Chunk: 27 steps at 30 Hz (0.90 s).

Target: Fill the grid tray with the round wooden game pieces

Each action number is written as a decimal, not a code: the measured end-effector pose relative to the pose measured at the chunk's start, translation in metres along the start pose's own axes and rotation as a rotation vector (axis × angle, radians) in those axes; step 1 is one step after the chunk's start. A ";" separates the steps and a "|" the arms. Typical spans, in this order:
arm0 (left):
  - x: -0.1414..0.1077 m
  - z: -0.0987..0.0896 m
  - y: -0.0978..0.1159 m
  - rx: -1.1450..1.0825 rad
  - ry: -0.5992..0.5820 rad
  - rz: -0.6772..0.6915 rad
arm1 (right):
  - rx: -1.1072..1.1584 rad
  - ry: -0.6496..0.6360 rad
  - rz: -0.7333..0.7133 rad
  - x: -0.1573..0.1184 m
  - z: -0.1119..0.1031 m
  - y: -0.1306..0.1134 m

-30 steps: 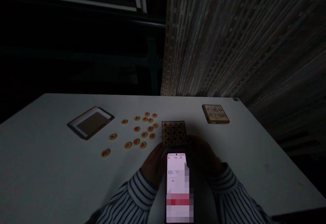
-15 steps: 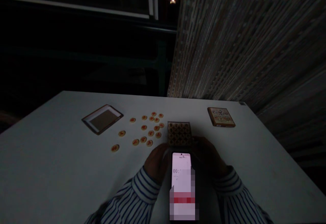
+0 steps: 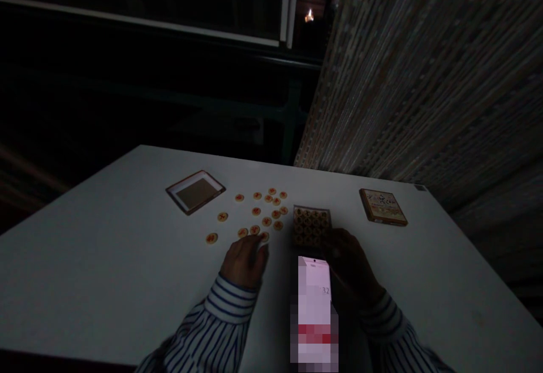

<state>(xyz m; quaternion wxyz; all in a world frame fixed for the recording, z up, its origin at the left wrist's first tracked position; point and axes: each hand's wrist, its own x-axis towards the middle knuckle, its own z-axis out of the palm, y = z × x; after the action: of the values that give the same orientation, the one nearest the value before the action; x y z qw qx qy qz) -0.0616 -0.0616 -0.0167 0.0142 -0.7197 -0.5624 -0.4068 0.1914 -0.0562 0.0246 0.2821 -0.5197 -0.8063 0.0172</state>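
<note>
Several round wooden pieces with red characters [image 3: 256, 211] lie scattered left of a small box of round pieces [image 3: 311, 223] in rows. My left hand [image 3: 244, 260] is over the table at the near edge of the scattered pieces, fingertips by the nearest one; its thumb stands apart from the fingers and nothing shows in it. My right hand [image 3: 352, 260] rests against the right side of the box, its fingers dark and hard to make out. A lit phone [image 3: 314, 305] showing a timer is in front of the box, between my hands.
An open box lid or tray [image 3: 195, 192] lies on the white table [image 3: 127, 282] at the left. A closed flat box with printed cover [image 3: 384, 207] lies at the right. A string curtain [image 3: 403, 79] hangs behind the table's right side.
My left hand has left the box's near left corner and moved left to the scattered pieces. My right hand stays by the box. The whole view has shifted slightly.
</note>
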 end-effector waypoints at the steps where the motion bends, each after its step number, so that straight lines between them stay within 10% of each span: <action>1: -0.001 0.001 -0.001 0.006 -0.004 -0.010 | -0.031 -0.038 -0.049 0.003 0.002 -0.003; 7: -0.006 0.006 -0.006 -0.024 -0.012 -0.097 | -0.088 -0.196 -0.270 0.030 0.016 -0.021; 27: -0.009 0.006 -0.011 -0.004 -0.118 -0.059 | -0.296 -0.495 -0.327 0.082 0.041 -0.083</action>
<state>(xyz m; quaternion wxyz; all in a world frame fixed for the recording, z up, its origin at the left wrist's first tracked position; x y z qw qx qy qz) -0.0674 -0.0615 -0.0310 -0.0322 -0.7256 -0.5824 -0.3652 0.0788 -0.0139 0.0529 -0.0019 -0.3990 -0.9168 -0.0199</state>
